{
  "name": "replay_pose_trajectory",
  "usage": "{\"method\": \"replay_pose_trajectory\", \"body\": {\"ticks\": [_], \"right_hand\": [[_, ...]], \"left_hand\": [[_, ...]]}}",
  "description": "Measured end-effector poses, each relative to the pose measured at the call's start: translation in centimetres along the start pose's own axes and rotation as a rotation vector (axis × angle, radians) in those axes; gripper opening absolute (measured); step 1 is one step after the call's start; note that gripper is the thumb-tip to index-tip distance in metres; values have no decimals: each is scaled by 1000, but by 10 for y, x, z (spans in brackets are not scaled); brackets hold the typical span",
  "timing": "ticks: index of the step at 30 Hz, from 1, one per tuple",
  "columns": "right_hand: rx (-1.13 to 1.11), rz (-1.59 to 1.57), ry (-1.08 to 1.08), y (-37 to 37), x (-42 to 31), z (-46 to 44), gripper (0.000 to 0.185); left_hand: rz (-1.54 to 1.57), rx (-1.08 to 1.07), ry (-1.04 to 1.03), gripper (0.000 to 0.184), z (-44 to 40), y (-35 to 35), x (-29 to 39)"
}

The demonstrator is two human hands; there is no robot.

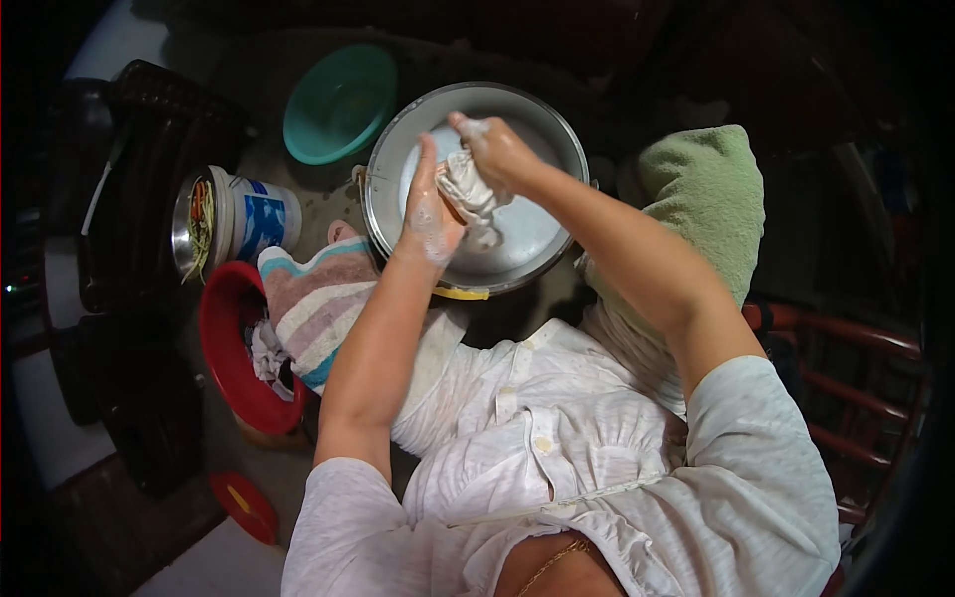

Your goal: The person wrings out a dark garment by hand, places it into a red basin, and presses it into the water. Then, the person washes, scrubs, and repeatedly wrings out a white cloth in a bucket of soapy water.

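A wet white cloth (472, 187) is bunched between my two hands above a large metal pot (382, 214). My right hand (494, 154) is closed on the upper part of the cloth, with suds on its fingers. My left hand (434, 214) holds the cloth's left side against its palm, thumb pointing up and foam on the wrist; its other fingers are partly hidden. Below the hands, the cloth's lower end hangs over whitish, soapy water (517, 239) in the pot.
A green basin (320, 124) stands behind the pot. To the left are a white bucket (282, 214), a metal bowl of shredded vegetables (199, 224) and a red basin (221, 328) with cloths. Striped (328, 289) and green (711, 189) towels cover my knees. A red chair (856, 338) is at right.
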State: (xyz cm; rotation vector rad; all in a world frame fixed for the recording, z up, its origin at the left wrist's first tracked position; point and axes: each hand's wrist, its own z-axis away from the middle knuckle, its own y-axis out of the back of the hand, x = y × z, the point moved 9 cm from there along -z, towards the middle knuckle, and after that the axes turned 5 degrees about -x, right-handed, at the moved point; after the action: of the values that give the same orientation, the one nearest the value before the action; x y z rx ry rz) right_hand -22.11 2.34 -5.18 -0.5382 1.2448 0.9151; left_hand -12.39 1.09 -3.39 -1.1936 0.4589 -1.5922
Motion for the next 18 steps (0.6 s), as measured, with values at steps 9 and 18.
{"method": "replay_pose_trajectory", "body": {"ticks": [9,18], "right_hand": [[-404,-320,-47,1,-12,0,32],[-482,-490,72,10,-10,-3,26]], "left_hand": [[-692,73,-227,23,5,19,59],[-262,96,-476,24,16,24,88]]}}
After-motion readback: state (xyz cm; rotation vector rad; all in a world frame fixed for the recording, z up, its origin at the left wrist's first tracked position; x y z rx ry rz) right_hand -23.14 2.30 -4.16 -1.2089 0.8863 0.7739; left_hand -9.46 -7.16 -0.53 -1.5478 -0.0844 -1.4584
